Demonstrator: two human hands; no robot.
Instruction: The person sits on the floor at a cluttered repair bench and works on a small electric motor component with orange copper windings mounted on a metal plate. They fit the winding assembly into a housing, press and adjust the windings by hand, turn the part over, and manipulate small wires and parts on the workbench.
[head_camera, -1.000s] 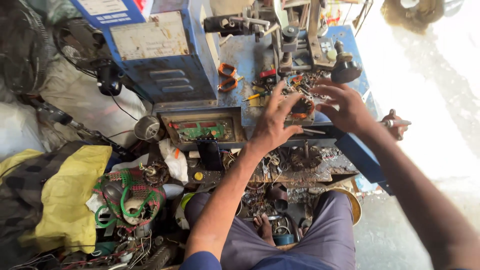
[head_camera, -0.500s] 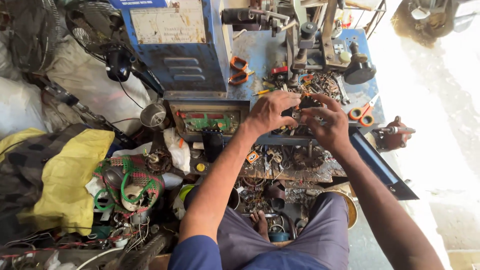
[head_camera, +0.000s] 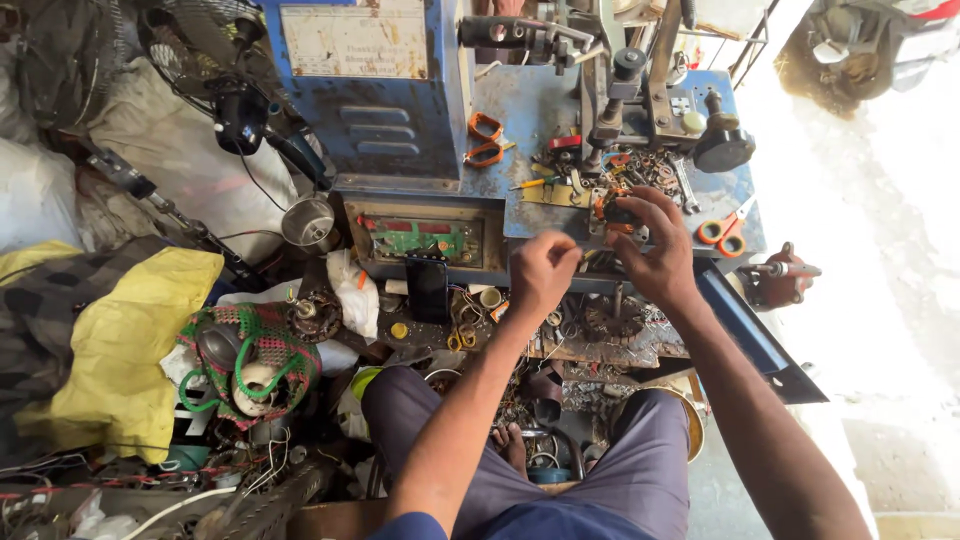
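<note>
Orange-and-black small part (head_camera: 618, 214) pinched in right-hand fingers (head_camera: 640, 205), at the front edge of the blue surface (head_camera: 520, 110). Left hand (head_camera: 540, 272) curled nearly shut just beside it, contents hidden, possibly a thin wire. Seemingly mid-fitting; next move likely needing a steady hold and fine alignment. Further out: orange-handled scissors (head_camera: 722, 230), green circuit board (head_camera: 420, 238), yellow cloth (head_camera: 130, 340).
</note>
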